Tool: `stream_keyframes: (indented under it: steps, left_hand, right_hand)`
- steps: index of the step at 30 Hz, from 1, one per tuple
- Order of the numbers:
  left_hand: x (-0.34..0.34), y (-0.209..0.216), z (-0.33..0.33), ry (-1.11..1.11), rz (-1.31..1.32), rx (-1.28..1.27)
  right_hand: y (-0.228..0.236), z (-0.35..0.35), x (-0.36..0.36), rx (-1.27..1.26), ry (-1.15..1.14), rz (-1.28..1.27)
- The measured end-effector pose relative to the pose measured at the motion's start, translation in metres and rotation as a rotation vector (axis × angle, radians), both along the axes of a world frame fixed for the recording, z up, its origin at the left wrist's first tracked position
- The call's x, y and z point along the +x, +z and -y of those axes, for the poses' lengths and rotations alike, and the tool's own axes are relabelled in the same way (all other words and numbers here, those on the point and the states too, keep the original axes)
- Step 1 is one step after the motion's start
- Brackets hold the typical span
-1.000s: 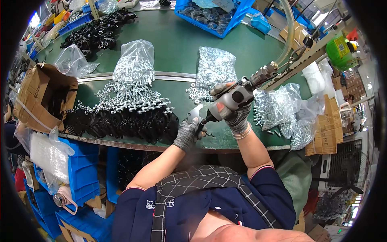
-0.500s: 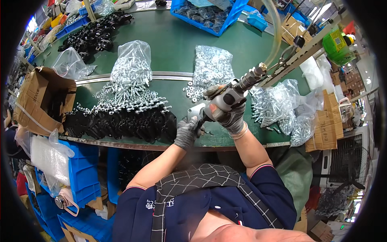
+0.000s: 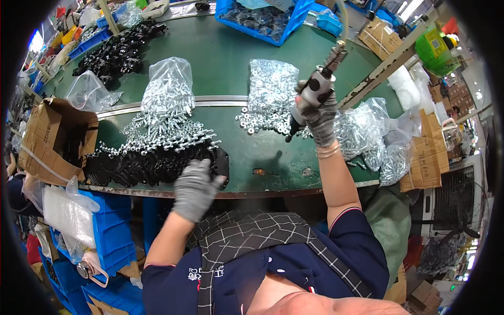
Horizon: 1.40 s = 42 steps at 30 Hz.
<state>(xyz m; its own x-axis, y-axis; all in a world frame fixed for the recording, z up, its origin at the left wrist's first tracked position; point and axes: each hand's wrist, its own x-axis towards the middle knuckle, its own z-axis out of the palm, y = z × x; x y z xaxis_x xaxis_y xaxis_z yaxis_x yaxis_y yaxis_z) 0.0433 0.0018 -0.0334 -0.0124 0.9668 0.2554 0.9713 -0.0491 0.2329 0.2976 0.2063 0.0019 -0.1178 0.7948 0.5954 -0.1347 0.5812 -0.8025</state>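
Observation:
My right hand (image 3: 323, 123), in a grey glove, is closed around a grey-and-black air screwdriver (image 3: 318, 88). The tool is tilted, its dark tip above the table beside loose silver nuts (image 3: 254, 122). A hose runs up from its top end. Over the front table edge, my gloved left hand (image 3: 195, 190) has its thumb apart from its fingers and no object visible in it. It is nearest the right end of a row of black metal parts (image 3: 152, 165). Silver bolts (image 3: 178, 128) lie along the back of that row.
Clear bags of bolts (image 3: 170, 79), nuts (image 3: 273, 79) and screws (image 3: 362, 128) lie on the green table (image 3: 220, 58). An open carton (image 3: 52, 139) stands left. Farther back are a blue bin (image 3: 294, 31) and black parts (image 3: 113, 58). A metal post (image 3: 375, 73) slants on the right.
The right hand has raised the screwdriver away to the upper right. My left hand has moved left and nearer to me; the light metal piece under the tool is no longer seen there.

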Motion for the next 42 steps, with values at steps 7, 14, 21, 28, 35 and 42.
stream_keyframes:
  steps: [7,14,21,28,35,42]
  left_hand:
    - [0.048,-0.042,-0.062,0.139,-0.291,-0.559]
    - [0.054,-0.044,-0.073,0.216,-0.156,-0.67]
    - [0.064,-0.021,-0.065,0.107,-0.186,-0.743]
    - [0.085,-0.016,-0.063,0.008,-0.285,-0.699]
    - [0.101,-0.028,-0.056,-0.086,-0.163,-0.604]
    - [0.101,-0.012,-0.057,-0.104,-0.124,-0.71]
  right_hand:
    - [0.006,-0.014,0.056,0.072,0.086,0.49]
    - [-0.113,-0.099,0.223,-0.52,-0.517,1.155]
    - [-0.029,-0.051,0.243,0.229,-1.77,1.283]
    - [-0.069,-0.078,0.281,-0.44,-0.573,1.143]
    - [-0.016,-0.037,0.214,-0.091,-0.893,0.835]
    - [0.057,-0.032,0.191,-0.089,-0.923,1.261]
